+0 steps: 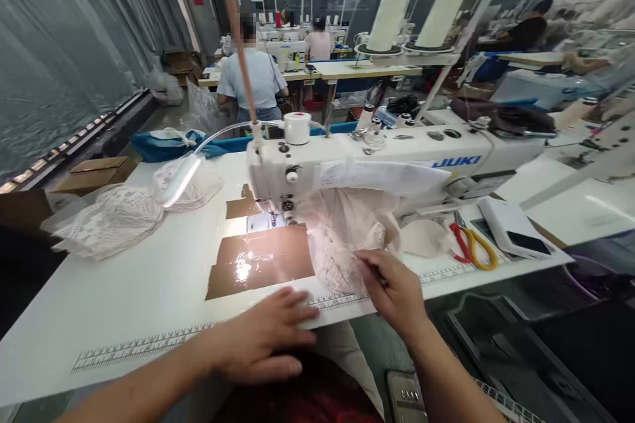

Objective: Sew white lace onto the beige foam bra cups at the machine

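A white JUKI sewing machine stands on the white table. Pale lace fabric lies bunched under its arm, to the right of the needle. My right hand rests on the near edge of that fabric with fingers pinched on it, and something thin and dark shows in them. My left hand lies at the table's front edge with fingers stretched out flat, near a printed ruler strip. Brown tape patches cover the table before the needle.
A heap of white lace pieces lies at the left. Red-and-yellow scissors, a foam cup and a phone on a white pad sit at the right. A cardboard box stands far left. Other people sit at machines behind.
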Tool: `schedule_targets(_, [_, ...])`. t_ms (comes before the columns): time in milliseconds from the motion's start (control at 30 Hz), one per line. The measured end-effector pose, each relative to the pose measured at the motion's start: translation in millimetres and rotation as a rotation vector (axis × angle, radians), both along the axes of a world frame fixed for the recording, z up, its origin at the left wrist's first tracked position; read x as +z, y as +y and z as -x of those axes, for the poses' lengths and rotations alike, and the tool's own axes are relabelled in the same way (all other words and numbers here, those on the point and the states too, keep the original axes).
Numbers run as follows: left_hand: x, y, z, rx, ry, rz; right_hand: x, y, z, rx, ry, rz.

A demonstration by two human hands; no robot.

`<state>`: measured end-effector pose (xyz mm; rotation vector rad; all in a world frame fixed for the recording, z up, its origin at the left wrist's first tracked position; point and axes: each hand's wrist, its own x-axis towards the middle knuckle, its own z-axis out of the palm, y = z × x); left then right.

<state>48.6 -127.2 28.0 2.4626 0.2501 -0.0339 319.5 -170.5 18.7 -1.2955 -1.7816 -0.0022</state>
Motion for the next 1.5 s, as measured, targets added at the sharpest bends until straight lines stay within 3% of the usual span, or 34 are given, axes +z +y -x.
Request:
schedule_targets(67, [10.5, -12, -15, -0.035, -0.081, 0.164, 3.3, -1, -19, -0.200, 0.052, -0.075])
schedule_targets(133, [18.1, -12, -28, 0.036, -0.106, 0.250, 2.9, -2, -39, -0.348, 0.098, -0.127])
schedule_targets(267, [26.2, 2, -49, 0.198, -0.099, 0.236, -8.8, -7, -74, -0.509, 0.117, -0.087])
schedule_targets(400, [33.9, 12, -76, 0.241, -0.178, 0.218, -21.2, -13, -92, -0.343, 0.232, 0.166])
schedule_targets(500, [38.8, 19, -104, 0.338, -0.246, 0.292, -21.1, -14, -90, -0.263, 0.381, 0.230])
schedule_targets(600, [39.1, 33, -136, 0.490, -0.312, 0.402, -16.7, -8, -82, -0.234, 0.452, 0.215])
schedule_targets(667, [37.3, 46, -158, 0.613, -0.334, 0.426, -16.3, -1, -74, -0.203, 0.392, 0.180])
schedule_targets(767, [34.7, 65, -183, 0.741, -0.304, 0.348, -21.6, 11, -62, -0.262, 0.232, 0.056])
schedule_targets(867, [33.1, 75, -196, 0.740, -0.183, 0.243, -27.5, 16, -52, -0.299, 0.139, -0.043])
schedule_targets(967, [30.1, 75, -200, 0.720, -0.138, 0.215, -28.1, 14, -47, -0.210, 0.122, -0.100])
schedule_targets(1067, [28.5, 69, -200, 0.704, -0.246, 0.347, -28.2, 7, -48, -0.163, 0.192, -0.118])
schedule_targets(1167, [35.1, 57, -198, 0.602, -0.458, 0.591, -33.0, 1, -51, -0.230, 0.379, -0.117])
schedule_targets(1267, [48.1, 43, -190, 0.532, -0.604, 0.955, -39.1, 1, -55, -0.314, 0.682, -0.072])
schedule_targets(1400, [64.6, 25, -164, 0.597, -0.723, 1.306, -41.8, 8, -56, -0.203, 1.078, 0.049])
schedule_targets(1500, [71.2, 10, -124, 0.594, -0.639, 1.420, -40.1, 10, -54, -0.129, 1.153, 0.091])
